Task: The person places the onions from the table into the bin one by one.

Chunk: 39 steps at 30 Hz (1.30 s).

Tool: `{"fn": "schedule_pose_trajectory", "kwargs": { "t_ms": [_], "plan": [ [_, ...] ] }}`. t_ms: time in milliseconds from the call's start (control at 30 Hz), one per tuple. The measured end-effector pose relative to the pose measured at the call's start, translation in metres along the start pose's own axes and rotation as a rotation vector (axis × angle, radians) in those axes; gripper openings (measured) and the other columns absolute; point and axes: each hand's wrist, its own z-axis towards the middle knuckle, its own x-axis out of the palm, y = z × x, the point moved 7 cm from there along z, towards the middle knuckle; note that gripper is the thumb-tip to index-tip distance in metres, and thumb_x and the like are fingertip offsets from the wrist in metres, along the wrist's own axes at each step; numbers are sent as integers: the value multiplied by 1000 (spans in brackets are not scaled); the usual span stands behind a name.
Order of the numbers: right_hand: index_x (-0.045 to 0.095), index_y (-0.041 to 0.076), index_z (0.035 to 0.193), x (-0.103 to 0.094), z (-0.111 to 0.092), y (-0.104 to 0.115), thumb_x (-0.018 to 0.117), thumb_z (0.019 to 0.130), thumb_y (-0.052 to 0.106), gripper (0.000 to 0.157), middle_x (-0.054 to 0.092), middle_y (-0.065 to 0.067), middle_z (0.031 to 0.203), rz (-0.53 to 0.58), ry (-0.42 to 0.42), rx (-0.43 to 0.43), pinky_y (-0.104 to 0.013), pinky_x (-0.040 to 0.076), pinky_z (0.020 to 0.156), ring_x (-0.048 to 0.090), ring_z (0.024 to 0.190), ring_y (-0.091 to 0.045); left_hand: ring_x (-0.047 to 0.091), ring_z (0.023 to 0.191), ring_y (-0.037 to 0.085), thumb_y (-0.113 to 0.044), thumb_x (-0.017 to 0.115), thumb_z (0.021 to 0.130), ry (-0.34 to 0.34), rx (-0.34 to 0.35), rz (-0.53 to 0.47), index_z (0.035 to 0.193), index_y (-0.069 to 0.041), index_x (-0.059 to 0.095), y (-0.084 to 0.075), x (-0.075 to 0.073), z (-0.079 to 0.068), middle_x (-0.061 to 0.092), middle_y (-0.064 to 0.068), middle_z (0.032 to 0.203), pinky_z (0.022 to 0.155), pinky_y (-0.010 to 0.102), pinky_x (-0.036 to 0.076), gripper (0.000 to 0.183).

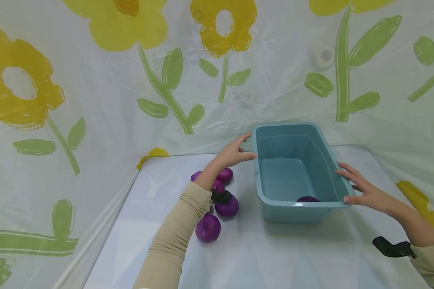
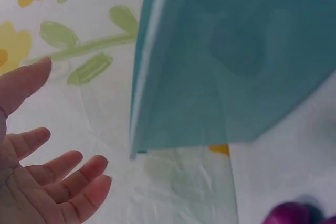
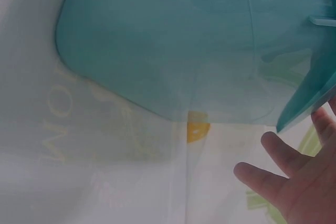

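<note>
A blue-green plastic tub stands on the table, with part of a purple onion showing inside near its front wall. My left hand is beside the tub's left rim, fingers spread; the left wrist view shows a gap between this hand and the tub. At the front right corner, my right hand has its fingertips right at the rim. Its fingers look loosely spread in the right wrist view, close to the rim's edge. Several purple onions lie left of the tub, partly hidden by my left forearm.
The white table has a pale printed pattern. Behind it hangs a sheet with yellow flowers and green leaves, reaching down to the table's back edge. A black wrist device sits by the right sleeve.
</note>
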Motion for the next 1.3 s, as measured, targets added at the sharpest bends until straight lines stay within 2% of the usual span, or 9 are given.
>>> {"fn": "schedule_pose_trajectory", "kwargs": {
  "t_ms": [100,200,433,633,700,800,933,1133,1300],
  "plan": [
    [26,8,143,0,0,2,57,79,2,71,2,27,144,3,0,-19,-74,27,74,14,115,18,39,126,33,-26,64,86,-24,5,90,145,-9,20,21,-2,-16,25,12,148,99,42,39,77],
    [26,9,143,0,-1,4,57,79,0,72,3,26,145,3,-2,-34,-74,27,73,14,116,18,34,130,32,-25,66,84,-43,-32,184,144,-5,23,51,0,-36,27,17,146,104,42,33,76],
    [25,7,143,2,-3,5,57,78,-3,73,2,24,146,7,-4,-53,-73,28,71,13,118,17,35,125,44,-24,70,80,-137,-218,330,139,-4,34,127,5,-82,35,26,138,100,58,30,72],
    [25,10,143,3,-5,3,55,78,-1,72,3,25,146,24,-8,-42,-73,27,71,12,118,18,31,123,49,-29,70,79,-232,-373,399,136,-3,39,172,6,-111,32,28,137,97,63,25,70],
    [25,10,143,3,-5,3,55,78,0,72,3,25,146,22,-11,-42,-73,27,70,12,118,18,31,124,49,-31,69,80,-255,-391,377,136,-2,39,179,8,-118,31,29,138,97,62,27,70],
    [25,8,143,2,-4,5,55,79,1,71,3,24,146,24,-12,-41,-73,26,71,12,118,19,33,122,49,-31,69,79,-266,-373,326,135,-3,40,183,11,-124,31,29,137,93,61,34,69],
    [24,6,142,2,-4,5,55,80,3,69,2,26,146,34,-8,-13,-74,25,73,11,117,21,38,117,46,-29,72,76,-229,-344,269,133,-7,44,182,19,-131,34,27,134,87,58,42,66],
    [25,9,143,2,-4,4,55,80,1,71,3,25,146,31,-14,-38,-71,27,73,11,119,19,41,113,43,-26,75,74,-155,-355,223,132,-9,45,190,29,-136,36,25,132,86,57,42,68],
    [25,9,143,2,-4,4,55,80,1,71,3,24,147,30,-13,-43,-71,27,73,11,119,19,44,114,46,-22,76,72,-158,-375,139,137,-8,39,196,32,-138,34,29,133,88,59,41,77]
  ]
}}
